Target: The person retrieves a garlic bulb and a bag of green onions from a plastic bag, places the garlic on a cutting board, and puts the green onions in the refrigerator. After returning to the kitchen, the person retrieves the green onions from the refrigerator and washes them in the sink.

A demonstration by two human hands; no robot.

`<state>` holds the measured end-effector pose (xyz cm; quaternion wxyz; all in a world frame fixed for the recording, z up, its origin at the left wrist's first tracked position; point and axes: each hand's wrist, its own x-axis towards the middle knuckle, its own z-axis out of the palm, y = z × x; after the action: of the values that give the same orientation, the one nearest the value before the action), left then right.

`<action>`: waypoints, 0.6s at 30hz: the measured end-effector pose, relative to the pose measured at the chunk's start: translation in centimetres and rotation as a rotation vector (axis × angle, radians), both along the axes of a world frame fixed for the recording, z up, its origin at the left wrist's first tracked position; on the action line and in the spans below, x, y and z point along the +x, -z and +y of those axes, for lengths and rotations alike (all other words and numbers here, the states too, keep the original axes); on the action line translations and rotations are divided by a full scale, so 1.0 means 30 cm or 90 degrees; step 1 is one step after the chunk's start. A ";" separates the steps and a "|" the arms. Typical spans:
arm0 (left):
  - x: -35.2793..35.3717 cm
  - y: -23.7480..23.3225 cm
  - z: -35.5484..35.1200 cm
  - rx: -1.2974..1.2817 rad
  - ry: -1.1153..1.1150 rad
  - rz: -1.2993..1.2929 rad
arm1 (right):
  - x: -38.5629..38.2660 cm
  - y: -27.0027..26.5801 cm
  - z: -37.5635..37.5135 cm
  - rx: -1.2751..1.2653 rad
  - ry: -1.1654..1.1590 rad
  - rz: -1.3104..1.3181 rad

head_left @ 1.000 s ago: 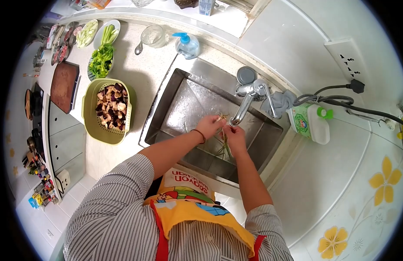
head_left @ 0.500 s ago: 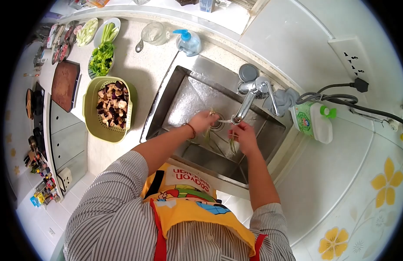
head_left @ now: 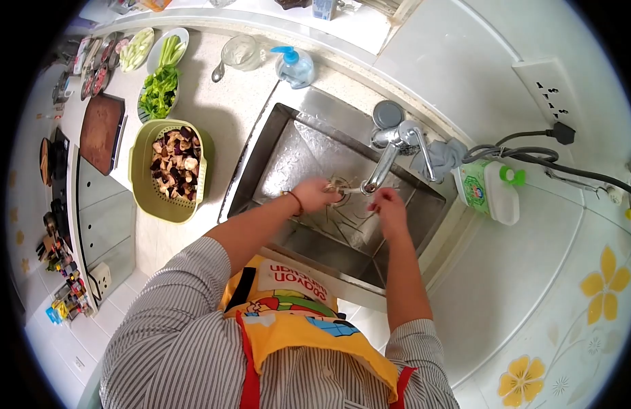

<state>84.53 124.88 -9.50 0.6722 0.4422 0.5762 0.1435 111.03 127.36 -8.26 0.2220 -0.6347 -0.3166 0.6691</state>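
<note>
Over the steel sink (head_left: 302, 157), my left hand (head_left: 317, 195) is closed round a small pale thing beside the drain; what it is I cannot make out. A pale strip, either water or a stalk, runs from these fingers toward the spout of the chrome faucet (head_left: 390, 160). My right hand (head_left: 388, 206) is just right of the spout with its fingertips pressed together. Whatever these fingers pinch, if anything, is too small to name. Water wets the sink floor below both hands.
Left of the sink stands a green basket (head_left: 142, 198) of cut dark-skinned pieces. Behind it are plates of green vegetables (head_left: 160, 88) and a cutting board (head_left: 102, 133). A soap bottle (head_left: 295, 70) stands at the sink's back corner, a white jug (head_left: 501, 198) at the right.
My right hand has moved slightly up and right, and the green strands below it no longer show. My left hand has shifted slightly left and down.
</note>
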 end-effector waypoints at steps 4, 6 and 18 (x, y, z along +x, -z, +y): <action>-0.055 0.018 -0.006 -0.089 -0.003 0.008 | 0.025 -0.078 0.052 -0.056 0.096 -0.004; -0.015 0.013 -0.013 -0.089 -0.097 -0.089 | -0.009 0.029 0.002 0.036 0.004 -0.065; 0.143 -0.017 0.006 -0.126 -0.263 -0.122 | -0.201 0.031 -0.145 0.075 -0.092 -0.051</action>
<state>88.81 125.05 -8.99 0.7202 0.2311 0.5995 0.2618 104.99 123.00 -9.20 0.1973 -0.6224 -0.4087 0.6377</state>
